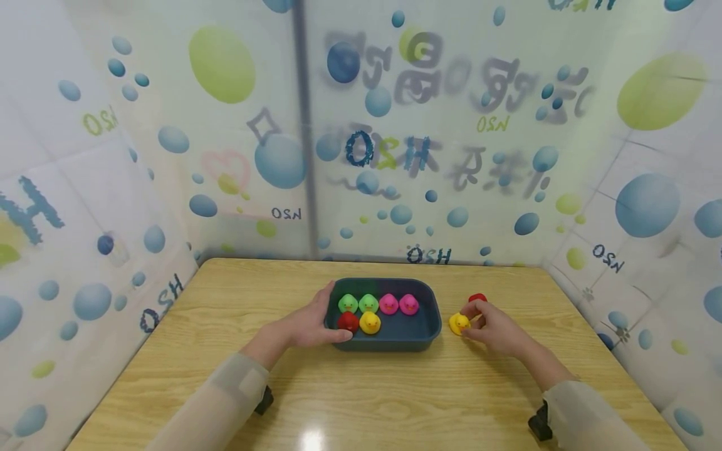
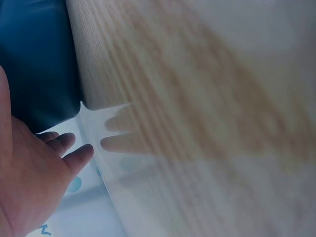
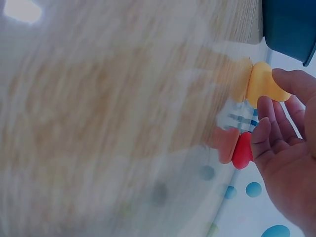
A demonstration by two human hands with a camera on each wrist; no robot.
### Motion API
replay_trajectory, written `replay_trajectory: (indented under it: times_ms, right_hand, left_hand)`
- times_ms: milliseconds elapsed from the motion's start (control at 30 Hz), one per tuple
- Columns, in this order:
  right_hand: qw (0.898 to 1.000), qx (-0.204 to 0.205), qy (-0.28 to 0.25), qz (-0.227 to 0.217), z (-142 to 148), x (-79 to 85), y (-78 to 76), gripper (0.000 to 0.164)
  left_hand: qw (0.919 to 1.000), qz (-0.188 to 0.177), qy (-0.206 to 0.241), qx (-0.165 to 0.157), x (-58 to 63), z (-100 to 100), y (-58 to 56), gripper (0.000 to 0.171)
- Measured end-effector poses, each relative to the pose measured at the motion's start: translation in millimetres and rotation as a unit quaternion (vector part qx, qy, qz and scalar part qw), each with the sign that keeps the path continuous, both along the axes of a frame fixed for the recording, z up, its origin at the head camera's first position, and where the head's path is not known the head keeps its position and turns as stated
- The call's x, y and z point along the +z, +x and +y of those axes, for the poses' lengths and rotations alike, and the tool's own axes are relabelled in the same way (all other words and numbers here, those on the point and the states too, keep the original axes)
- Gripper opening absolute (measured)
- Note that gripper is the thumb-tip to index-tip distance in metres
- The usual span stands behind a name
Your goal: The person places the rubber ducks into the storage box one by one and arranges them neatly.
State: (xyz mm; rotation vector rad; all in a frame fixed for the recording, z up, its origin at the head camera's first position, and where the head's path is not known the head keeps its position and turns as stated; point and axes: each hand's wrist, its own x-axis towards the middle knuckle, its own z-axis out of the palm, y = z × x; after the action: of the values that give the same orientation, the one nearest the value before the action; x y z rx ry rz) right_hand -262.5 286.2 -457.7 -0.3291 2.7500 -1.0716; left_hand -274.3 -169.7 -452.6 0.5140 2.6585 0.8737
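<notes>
A dark blue tray [image 1: 383, 344] stands on the table. Two green ducks [image 1: 358, 304], two pink ducks [image 1: 398, 304], a red duck [image 1: 348, 322] and a yellow duck [image 1: 370, 323] sit inside it. My left hand [image 1: 309, 322] rests against the tray's left end, its thumb along the near left corner; the left wrist view shows its fingers fairly straight. Right of the tray, my right hand [image 1: 496, 327] pinches another yellow toy duck [image 1: 459, 324] between thumb and fingers. Just behind that hand is a second red toy [image 1: 477, 297], partly hidden in the head view.
The wooden table [image 1: 361, 394] reflects light near its front edge. Patterned curtains [image 1: 372, 207] with blue and green spots stand behind it and at both sides. A dark strap-on device [image 1: 540, 423] sits at the right wrist.
</notes>
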Motion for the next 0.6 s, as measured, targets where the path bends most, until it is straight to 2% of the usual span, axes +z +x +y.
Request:
replay_trajectory:
  times_ms: [200, 600]
  right_hand:
    - [1.000, -0.005, -0.014, 0.020, 1.2, 2.4, 1.5, 0.041]
    - [0.991, -0.020, -0.041, 0.127, -3.0, 18.0, 7.3, 0.040]
  left_hand:
    - [1.0000, -0.002, 0.001, -0.003, 0.9, 0.1, 0.5, 0.130]
    - [1.0000, -0.005, 0.001, -0.002, 2.0, -0.2, 1.3, 0.130]
